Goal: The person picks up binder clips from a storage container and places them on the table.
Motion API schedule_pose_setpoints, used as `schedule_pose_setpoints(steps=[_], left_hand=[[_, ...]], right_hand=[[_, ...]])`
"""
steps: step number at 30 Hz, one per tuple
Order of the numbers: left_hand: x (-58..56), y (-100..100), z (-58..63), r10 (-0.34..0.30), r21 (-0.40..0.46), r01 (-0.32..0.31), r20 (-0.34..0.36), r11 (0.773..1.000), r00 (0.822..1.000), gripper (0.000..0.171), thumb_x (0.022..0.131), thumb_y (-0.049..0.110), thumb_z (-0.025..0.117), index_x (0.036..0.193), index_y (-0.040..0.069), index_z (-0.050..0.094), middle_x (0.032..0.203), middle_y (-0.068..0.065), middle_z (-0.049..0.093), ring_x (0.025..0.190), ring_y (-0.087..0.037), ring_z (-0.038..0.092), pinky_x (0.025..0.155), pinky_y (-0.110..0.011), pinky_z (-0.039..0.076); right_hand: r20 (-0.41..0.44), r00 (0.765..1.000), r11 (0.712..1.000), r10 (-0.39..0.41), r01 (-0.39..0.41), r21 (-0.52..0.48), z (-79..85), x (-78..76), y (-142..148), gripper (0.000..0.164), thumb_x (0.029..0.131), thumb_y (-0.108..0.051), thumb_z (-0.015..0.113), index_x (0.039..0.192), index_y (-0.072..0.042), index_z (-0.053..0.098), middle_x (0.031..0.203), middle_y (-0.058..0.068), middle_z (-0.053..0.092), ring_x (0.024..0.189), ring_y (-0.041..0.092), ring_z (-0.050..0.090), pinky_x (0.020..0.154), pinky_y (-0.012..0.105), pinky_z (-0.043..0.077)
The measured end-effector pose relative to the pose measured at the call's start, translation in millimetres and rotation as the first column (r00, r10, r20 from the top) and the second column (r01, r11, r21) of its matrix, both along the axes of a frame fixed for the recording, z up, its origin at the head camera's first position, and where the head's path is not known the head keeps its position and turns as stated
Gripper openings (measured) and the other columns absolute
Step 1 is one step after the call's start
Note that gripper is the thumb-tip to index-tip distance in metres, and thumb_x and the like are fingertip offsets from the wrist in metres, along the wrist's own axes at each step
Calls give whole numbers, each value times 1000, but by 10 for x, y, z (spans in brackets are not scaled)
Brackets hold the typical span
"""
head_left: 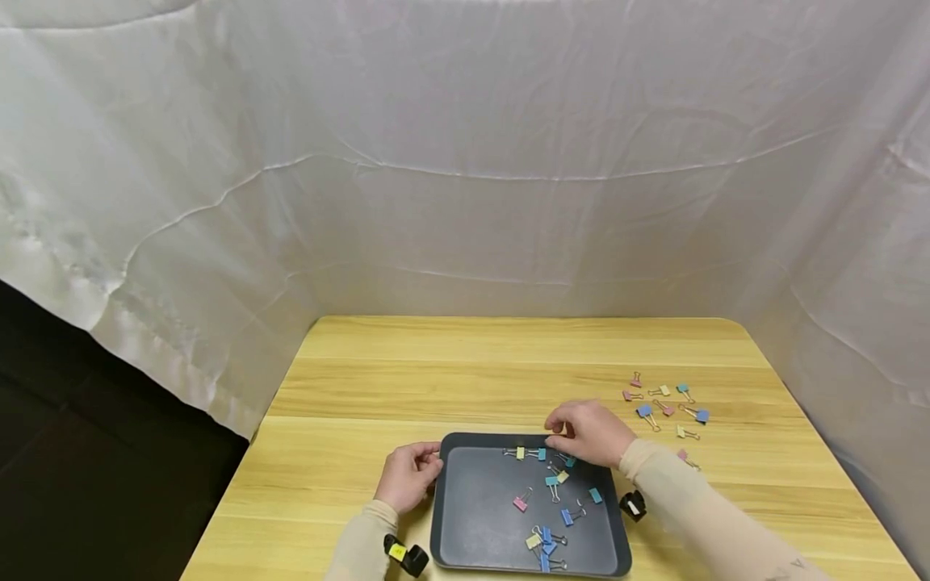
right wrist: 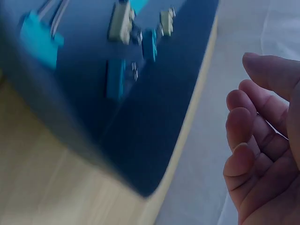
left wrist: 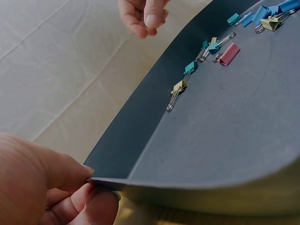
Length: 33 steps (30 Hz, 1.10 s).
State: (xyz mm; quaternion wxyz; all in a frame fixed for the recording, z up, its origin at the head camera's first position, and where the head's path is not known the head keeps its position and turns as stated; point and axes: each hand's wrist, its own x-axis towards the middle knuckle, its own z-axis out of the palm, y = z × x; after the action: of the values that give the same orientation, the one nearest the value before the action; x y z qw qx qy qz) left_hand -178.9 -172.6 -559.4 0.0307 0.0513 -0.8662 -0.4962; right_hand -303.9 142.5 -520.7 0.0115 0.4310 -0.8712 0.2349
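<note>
A dark grey tray (head_left: 475, 516) holds several binder clips in blue, teal, yellow and pink. In the left wrist view, thumb and fingers of my left hand (head_left: 407, 478) pinch the tray's rim at its far left corner. My right hand (head_left: 592, 433) hovers by the far right corner, fingers loosely bent and nothing between them. Close to it in the tray lie a teal clip (right wrist: 116, 79) and a yellow clip (right wrist: 121, 22). A pink clip (left wrist: 229, 54) lies nearer the tray's middle, and blue clips (head_left: 550, 549) are bunched with a yellow one near the front edge.
Right of the tray, more binder clips lie scattered on the wooden table (head_left: 436, 363), among them a blue clip (head_left: 644, 411), a teal clip (head_left: 682, 388) and a pink clip (head_left: 635, 382). Pale cloth (head_left: 508, 226) hangs behind the table and at its sides.
</note>
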Motion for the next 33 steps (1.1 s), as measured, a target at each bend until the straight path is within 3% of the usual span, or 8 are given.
schedule_pose_setpoints(steps=[8,19,24,33], left_hand=[[9,8,26,7,26,-8,19,1000,1000,26,88,1,63,113,-7,66,80,-5,61,65,-14,56,51,-27,50],[25,45,36,1,31,-2,23,1000,1000,27,88,1,63,113,-7,65,80,-4,61,63,-13,56,51,-26,50],[18,43,36,-2,36,1,18,999,1000,26,88,1,64,113,-7,66,80,-4,61,65,-13,57,52,-26,51],[9,21,-5,-1,37,1,-2,999,1000,26,87,1,65,112,-7,66,80,-4,61,66,-12,57,54,-23,50]], right_hand=[[25,988,984,154,-156,91,-35,84,-305,17,83,-27,75,94,-14,73,83,-9,63,69,2,52,65,25,48],[111,941,920,320,-337,203,-187,263,-479,19,81,-35,76,92,-19,73,83,-13,61,71,-2,51,65,19,47],[149,926,893,346,-374,253,-221,308,-466,21,81,-40,76,91,-22,72,84,-15,57,72,-2,48,67,18,45],[146,910,870,387,-413,268,-222,384,-478,22,72,-31,84,88,-24,71,84,-18,56,71,-5,47,65,15,43]])
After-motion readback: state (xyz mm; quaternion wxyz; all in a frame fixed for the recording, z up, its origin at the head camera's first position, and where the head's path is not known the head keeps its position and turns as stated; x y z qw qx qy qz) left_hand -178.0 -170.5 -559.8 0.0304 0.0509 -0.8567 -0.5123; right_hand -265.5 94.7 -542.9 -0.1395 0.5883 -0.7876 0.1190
